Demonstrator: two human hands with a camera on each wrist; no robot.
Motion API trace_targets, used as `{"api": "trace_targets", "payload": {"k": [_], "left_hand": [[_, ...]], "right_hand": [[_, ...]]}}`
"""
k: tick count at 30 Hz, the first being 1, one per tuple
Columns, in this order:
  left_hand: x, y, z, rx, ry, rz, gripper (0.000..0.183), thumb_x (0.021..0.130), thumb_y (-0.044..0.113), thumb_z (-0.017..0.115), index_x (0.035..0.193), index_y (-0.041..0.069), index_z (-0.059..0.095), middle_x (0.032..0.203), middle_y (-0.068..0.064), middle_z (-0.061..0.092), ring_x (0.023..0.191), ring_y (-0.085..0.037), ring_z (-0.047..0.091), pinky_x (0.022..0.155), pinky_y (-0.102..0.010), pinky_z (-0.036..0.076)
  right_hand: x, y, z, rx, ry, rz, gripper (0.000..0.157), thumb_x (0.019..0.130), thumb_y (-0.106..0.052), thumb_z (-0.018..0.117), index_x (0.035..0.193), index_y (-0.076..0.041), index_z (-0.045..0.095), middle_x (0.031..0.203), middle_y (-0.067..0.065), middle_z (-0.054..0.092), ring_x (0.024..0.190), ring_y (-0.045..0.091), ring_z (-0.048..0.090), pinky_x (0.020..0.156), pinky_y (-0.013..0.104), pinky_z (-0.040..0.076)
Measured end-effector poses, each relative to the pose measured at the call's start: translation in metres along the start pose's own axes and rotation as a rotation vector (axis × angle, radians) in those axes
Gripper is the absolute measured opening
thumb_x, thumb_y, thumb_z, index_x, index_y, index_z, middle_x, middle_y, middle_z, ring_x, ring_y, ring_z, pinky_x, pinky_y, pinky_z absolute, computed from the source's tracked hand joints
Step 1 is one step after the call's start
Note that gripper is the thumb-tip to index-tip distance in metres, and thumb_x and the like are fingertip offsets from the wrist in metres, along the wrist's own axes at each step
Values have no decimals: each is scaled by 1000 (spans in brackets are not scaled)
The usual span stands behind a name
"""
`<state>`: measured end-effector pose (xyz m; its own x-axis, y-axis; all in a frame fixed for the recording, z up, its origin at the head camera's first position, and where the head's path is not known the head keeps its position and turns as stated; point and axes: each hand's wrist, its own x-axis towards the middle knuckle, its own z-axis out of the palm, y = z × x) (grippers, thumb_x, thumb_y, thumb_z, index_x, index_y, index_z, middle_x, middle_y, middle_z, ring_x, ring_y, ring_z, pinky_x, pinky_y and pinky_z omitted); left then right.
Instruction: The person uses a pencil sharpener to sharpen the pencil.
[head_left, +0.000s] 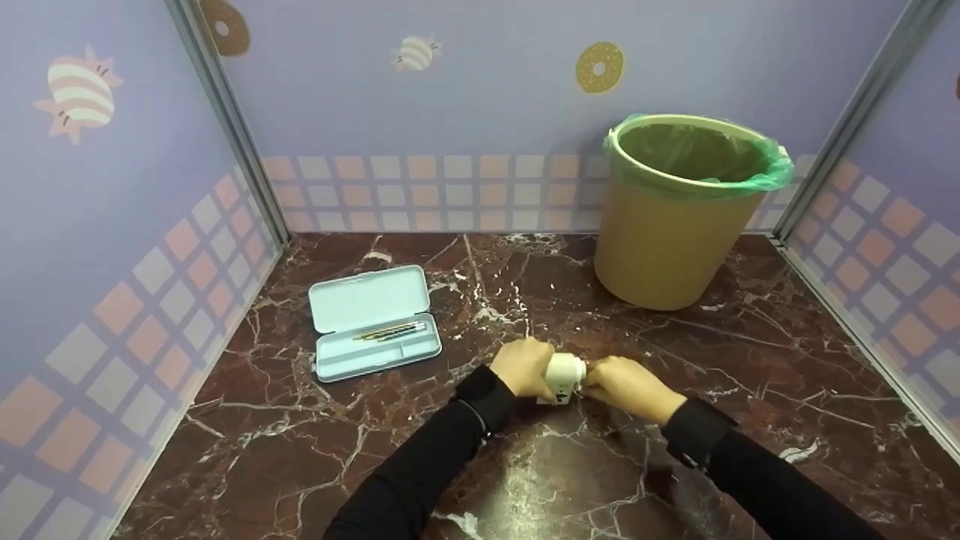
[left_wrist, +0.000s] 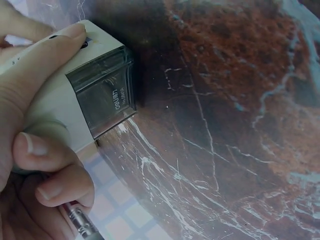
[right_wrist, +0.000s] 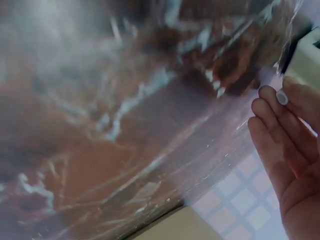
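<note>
A white pencil sharpener [head_left: 562, 373] with a printed side stands on the marble-patterned surface in front of the person. My left hand [head_left: 523, 367] grips it from the left, thumb along one side and fingers curled round the other. In the left wrist view the sharpener's smoky clear shavings drawer [left_wrist: 105, 92] shows past the thumb. From beneath the curled fingers pokes a pencil end with a silver ferrule [left_wrist: 80, 221]. At the sharpener's right end, my right hand [head_left: 628, 386] pinches a small pale round knob [right_wrist: 282, 97] between thumb and forefinger. Its other fingers stretch out.
To the left lies an open light-blue pencil case [head_left: 367, 298] holding several pencils [head_left: 390, 331]. A tan waste bin [head_left: 667, 240] with a green liner [head_left: 772, 171] stands at the back right. Patterned panels [head_left: 442, 97] enclose the back and both sides.
</note>
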<state>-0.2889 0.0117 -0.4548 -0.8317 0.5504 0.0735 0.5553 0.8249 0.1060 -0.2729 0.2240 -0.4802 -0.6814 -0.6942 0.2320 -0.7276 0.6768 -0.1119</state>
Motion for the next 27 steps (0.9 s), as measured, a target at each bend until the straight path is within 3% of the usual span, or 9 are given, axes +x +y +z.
{"api": "trace_targets", "payload": {"k": [7,18,27], "left_hand": [[0,4,2,-13,3,-25,48,61,38,95,96,12,74,91,-3,78,82,-20,73,72,-34,61],[-1,4,2,9,18,-38,48,59,39,96,92,12,74,90,-3,78,82,-20,74,70,-35,61],[-3,7,0,24,-21,-66,53,58,42,97,94,11,73,94,-5,78,85,-22,75,71,-38,61]], "right_hand": [[-14,-8,-4,-58,32,-93,5,84,-13,81,81,-11,77,77,2,72,68,16,68,63,33,57],[-25,-16,-6,-76,71,-110,3,86,-14,79,87,-13,75,80,-1,68,70,14,66,62,31,54],[-31,-23,-14,-77,114,-158,6,86,-16,78,91,-13,75,83,-2,68,73,13,64,61,28,53]]}}
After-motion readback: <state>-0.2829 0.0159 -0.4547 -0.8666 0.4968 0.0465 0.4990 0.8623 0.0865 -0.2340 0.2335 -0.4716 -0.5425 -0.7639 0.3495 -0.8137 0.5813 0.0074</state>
